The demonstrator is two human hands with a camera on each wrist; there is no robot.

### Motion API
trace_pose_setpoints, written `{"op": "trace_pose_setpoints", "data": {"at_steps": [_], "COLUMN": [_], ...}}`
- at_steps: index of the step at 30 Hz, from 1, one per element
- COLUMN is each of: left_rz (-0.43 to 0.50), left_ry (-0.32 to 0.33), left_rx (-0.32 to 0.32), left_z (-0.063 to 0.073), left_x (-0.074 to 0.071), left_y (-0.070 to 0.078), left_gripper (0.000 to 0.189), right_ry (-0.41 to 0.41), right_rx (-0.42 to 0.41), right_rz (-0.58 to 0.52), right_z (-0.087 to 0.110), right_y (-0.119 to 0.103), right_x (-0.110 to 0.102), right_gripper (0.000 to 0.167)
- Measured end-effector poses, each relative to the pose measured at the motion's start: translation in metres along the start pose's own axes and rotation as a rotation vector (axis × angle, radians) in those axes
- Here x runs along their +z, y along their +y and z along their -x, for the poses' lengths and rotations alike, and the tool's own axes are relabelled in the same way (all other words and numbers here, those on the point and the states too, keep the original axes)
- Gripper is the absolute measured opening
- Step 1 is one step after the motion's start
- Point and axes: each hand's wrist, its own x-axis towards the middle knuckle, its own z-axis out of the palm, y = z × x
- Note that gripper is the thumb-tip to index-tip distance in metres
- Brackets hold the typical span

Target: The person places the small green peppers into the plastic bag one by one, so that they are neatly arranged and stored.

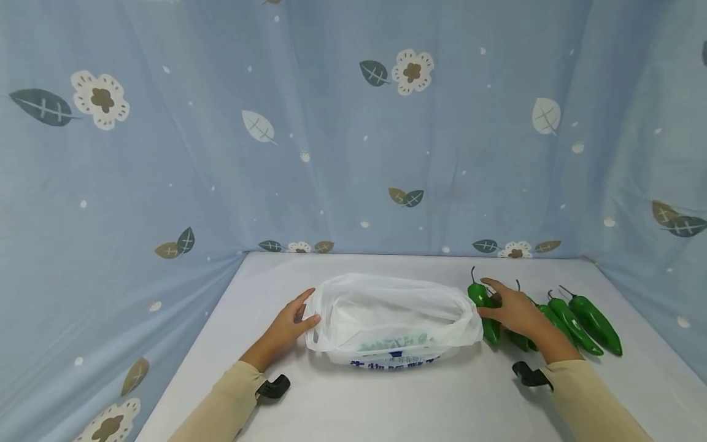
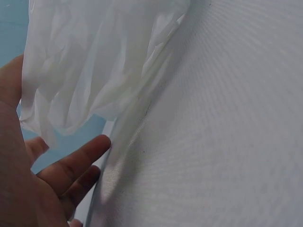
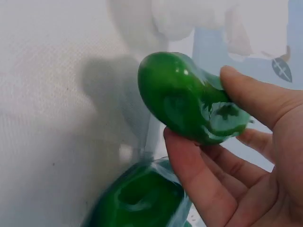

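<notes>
A white plastic bag with green and blue print lies in the middle of the table, its mouth spread wide. At its left end my left hand touches the rim with thumb and index finger apart. Thin plastic of the bag hides those two fingertips in the left wrist view, while the other fingers stretch out loosely. Between thumb and fingers my right hand grips a glossy green pepper beside the bag's right end. Its curved stem points away from me in the head view.
Several more green peppers lie side by side right of my right hand, one partly under it. The white table ends at a blue patterned curtain behind and at both sides. Black wrist devices sit at both cuffs.
</notes>
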Motion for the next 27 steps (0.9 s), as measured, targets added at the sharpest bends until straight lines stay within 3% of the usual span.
{"op": "trace_pose_setpoints", "data": {"at_steps": [5,9,13,16,21,27], "left_rz": [0.014,-0.019,-0.032,-0.020,0.003,-0.038], "left_ry": [-0.032,-0.058,-0.074,-0.076,-0.072,-0.052], "left_rx": [0.024,0.039,0.045,0.054,0.055,0.027], "left_z": [0.000,0.006,0.010,0.011,0.011,0.013], "left_x": [-0.004,-0.008,-0.009,-0.009,-0.009,-0.010], "left_y": [0.020,0.040,0.043,0.042,0.044,0.047], "left_gripper": [0.072,0.071,0.070,0.069,0.070,0.069], "right_ry": [0.051,0.072,0.053,0.058,0.082,0.082], "right_rx": [0.016,0.046,0.064,0.053,0.023,-0.015], "right_rz": [-0.085,-0.219,-0.394,-0.467,-0.497,-0.523], "right_z": [0.004,0.007,0.012,0.013,0.012,0.009], "right_y": [0.002,0.007,0.008,0.006,0.001,-0.003], "right_x": [-0.006,-0.006,-0.007,-0.010,-0.015,-0.020], "right_gripper": [0.090,0.089,0.090,0.088,0.083,0.080]}}
